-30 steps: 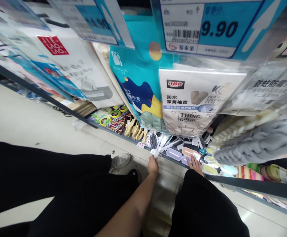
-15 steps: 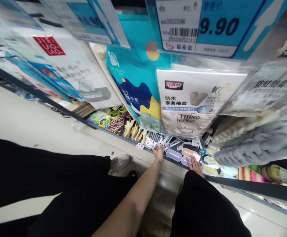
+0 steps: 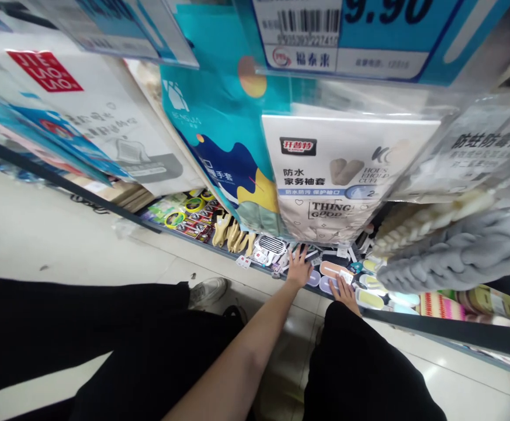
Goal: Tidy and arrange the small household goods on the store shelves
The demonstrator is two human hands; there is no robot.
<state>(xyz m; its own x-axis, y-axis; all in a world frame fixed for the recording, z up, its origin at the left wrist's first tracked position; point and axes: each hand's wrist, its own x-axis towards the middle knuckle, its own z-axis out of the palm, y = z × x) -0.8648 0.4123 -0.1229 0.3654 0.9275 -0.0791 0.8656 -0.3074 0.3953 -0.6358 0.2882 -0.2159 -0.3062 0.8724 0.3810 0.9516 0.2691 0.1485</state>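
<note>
My left hand [image 3: 299, 269] reaches down to the low shelf, fingers spread over the dark-and-white brushes, partly covering a purple oval brush [image 3: 313, 279]. To its right, my right hand [image 3: 346, 293] lies with fingers apart over a second purple oval brush [image 3: 326, 285] and beside an orange one [image 3: 330, 269]. A white tag [image 3: 346, 276] sits by its fingertips. Neither hand appears to hold anything. Left of my left hand lies a white oval item with black stripes [image 3: 271, 245]. Yellow-and-white oval brushes [image 3: 370, 299] lie right of my right hand.
Hanging packets, including a teal glove bag [image 3: 219, 117] and a white sleeve packet [image 3: 325, 175], overhang the shelf. Beige clips [image 3: 226, 231] lie to the left, fluffy grey dusters [image 3: 451, 251] hang at right. The dark shelf edge [image 3: 447, 330] runs across; my knee [image 3: 360, 362] is close to it.
My left hand has shifted right along the brushes and its bunched fingers have spread. My right hand stays nearly where it was. The view has tilted slightly.
</note>
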